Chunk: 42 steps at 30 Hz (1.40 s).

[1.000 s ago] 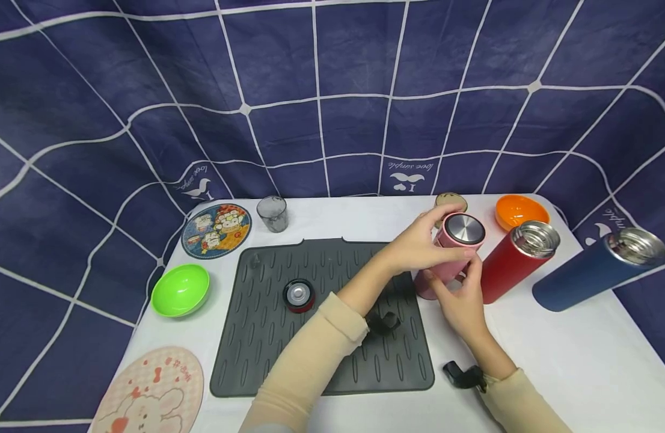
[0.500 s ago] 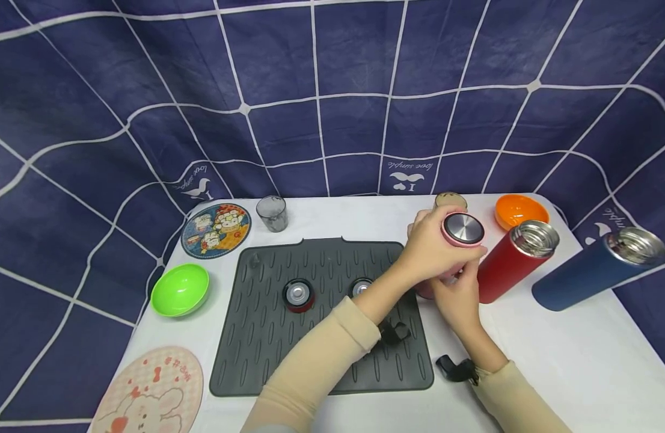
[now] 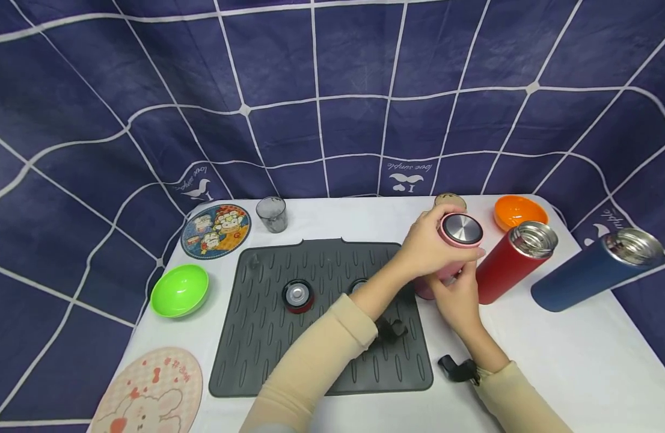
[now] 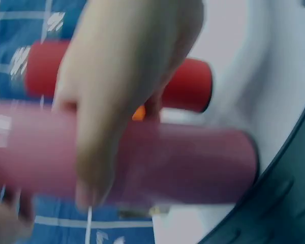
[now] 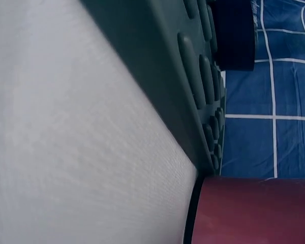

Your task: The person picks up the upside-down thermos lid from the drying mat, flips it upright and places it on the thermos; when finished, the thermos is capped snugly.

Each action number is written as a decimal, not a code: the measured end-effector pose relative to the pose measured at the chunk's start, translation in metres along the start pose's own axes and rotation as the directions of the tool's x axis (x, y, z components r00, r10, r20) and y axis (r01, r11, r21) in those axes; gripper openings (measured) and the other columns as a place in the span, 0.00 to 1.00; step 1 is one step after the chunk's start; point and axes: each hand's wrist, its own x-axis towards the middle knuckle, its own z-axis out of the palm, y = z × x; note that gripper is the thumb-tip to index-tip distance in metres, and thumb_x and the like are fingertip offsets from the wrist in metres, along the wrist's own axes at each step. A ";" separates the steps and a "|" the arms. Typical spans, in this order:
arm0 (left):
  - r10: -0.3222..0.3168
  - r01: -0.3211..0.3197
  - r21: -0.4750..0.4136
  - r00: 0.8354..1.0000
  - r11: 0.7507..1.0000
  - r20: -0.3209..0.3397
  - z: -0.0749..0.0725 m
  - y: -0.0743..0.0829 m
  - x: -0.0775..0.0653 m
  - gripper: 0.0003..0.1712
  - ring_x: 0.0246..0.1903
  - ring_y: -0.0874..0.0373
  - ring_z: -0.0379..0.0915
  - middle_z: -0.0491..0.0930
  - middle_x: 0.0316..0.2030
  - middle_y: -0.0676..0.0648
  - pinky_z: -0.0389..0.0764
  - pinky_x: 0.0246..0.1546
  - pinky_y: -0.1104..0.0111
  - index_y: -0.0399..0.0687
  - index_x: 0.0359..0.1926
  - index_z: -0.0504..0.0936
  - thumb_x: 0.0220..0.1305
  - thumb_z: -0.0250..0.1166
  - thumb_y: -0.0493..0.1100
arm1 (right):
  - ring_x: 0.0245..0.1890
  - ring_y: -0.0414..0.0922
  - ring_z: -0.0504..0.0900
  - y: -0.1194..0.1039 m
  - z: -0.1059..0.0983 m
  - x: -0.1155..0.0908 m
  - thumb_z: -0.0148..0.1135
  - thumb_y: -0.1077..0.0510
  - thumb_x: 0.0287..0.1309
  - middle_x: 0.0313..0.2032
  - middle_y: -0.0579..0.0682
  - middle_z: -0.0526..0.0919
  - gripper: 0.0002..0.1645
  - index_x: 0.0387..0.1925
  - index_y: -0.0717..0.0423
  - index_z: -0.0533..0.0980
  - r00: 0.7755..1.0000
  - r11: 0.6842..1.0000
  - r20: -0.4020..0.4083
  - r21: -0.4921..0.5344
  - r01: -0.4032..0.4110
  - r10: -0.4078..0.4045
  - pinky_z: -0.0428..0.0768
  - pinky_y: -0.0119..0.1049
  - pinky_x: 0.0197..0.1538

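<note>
A pink thermos bottle (image 3: 448, 270) stands upright on the white table, just right of the grey mat, its pink lid with a silver disc (image 3: 462, 229) on top. My left hand (image 3: 429, 242) grips it around the lid, thumb at the near side and fingers behind. Lower down, my right hand (image 3: 458, 300) holds the bottle's body; in the left wrist view its thumb crosses the pink side (image 4: 188, 162). Right of it stands an uncapped red thermos (image 3: 505, 273), then an uncapped navy thermos (image 3: 587, 273). The right wrist view shows the pink bottle's dark base edge (image 5: 193, 213).
The grey ribbed mat (image 3: 246, 355) bears a red-and-black lid (image 3: 297, 296) and another lid (image 3: 357, 285) half hidden by my left forearm. Around lie a green bowl (image 3: 180, 291), an orange bowl (image 3: 519, 210), a grey glass (image 3: 273, 213), an amber glass (image 3: 449, 200) and two round placemats (image 3: 216, 231).
My left hand turned clockwise about the lid, then slightly back. The left forearm shifted right, uncovering part of the second lid. My right hand keeps hold of the body.
</note>
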 end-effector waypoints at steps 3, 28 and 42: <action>-0.001 0.035 -0.186 0.983 0.982 0.181 -0.010 -0.005 0.006 0.39 0.46 0.67 0.72 0.74 0.53 0.53 0.76 0.48 0.77 0.53 0.60 0.71 0.44 0.75 0.39 | 0.56 0.39 0.70 0.002 0.001 0.000 0.67 0.63 0.50 0.60 0.52 0.69 0.44 0.64 0.56 0.53 1.000 1.000 0.011 0.002 -0.025 0.025 0.66 0.22 0.55; 0.033 -0.030 0.122 0.999 0.992 -0.025 0.002 0.001 0.005 0.43 0.48 0.69 0.68 0.72 0.50 0.62 0.67 0.52 0.75 0.59 0.55 0.66 0.37 0.78 0.53 | 0.45 0.35 0.74 0.032 0.005 0.012 0.72 0.61 0.45 0.49 0.52 0.78 0.43 0.60 0.55 0.59 1.000 0.999 -0.016 -0.028 0.015 -0.015 0.70 0.20 0.47; 0.018 -0.022 0.029 0.991 0.999 0.134 -0.006 -0.003 0.013 0.37 0.40 0.71 0.74 0.78 0.45 0.58 0.73 0.43 0.82 0.55 0.55 0.73 0.40 0.77 0.46 | 0.44 0.32 0.75 0.033 0.008 0.013 0.75 0.61 0.41 0.49 0.46 0.78 0.45 0.61 0.50 0.61 0.998 0.997 -0.024 0.048 0.056 -0.055 0.72 0.20 0.46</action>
